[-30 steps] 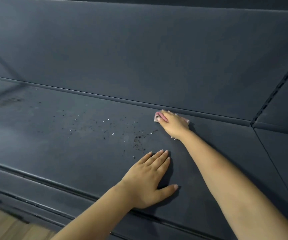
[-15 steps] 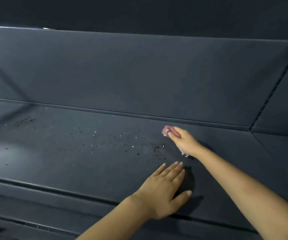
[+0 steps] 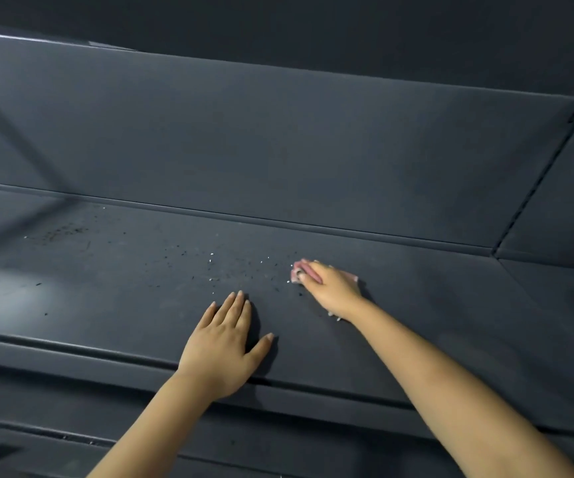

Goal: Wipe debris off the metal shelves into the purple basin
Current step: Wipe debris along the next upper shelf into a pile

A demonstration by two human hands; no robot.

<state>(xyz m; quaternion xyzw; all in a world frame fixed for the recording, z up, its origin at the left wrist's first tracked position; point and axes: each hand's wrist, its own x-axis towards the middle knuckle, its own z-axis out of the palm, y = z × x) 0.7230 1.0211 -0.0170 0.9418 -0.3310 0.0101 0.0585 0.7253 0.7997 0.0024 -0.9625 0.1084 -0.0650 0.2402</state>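
Debris (image 3: 240, 270) lies scattered across the dark metal shelf (image 3: 106, 305), thickest mid-shelf, with a fainter smudged patch toward 9 o'clock near the back wall seam. Bare shelf stretches leftward to the corner. The left hand (image 3: 223, 343) rests flat near the front lip, fingers straight and together, thumb spread. At its 2 o'clock, well short of the rear edge, the right hand (image 3: 330, 288) presses a pink cloth (image 3: 296, 270) onto the shelf, touching the debris edge. Open shelf continues rightward.
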